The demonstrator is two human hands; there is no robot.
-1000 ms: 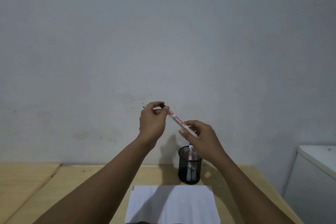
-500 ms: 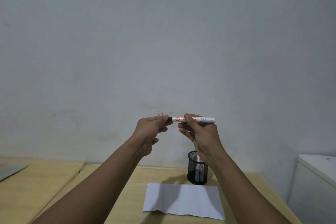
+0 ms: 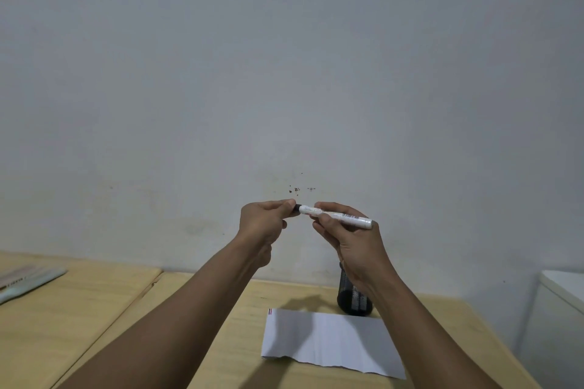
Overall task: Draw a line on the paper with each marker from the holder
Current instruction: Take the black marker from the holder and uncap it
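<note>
Change: since half a second ago, marker (image 3: 335, 216) is tilting, its right end dipping; holder (image 3: 354, 301) is now sitting half hidden behind the right wrist.
Meaning: cap (image 3: 296, 210) looks to be either coming off or going back on; I cannot tell which.
Left hand (image 3: 262, 224): fingers are pinching the black cap at the marker's left end.
Right hand (image 3: 347, 237): fingers are closing round the white barrel, holding it level above the table (image 3: 94, 319).
Paper (image 3: 328, 341): lying near the table's far edge, just in front of the holder, short marks at its far left corner.
</note>
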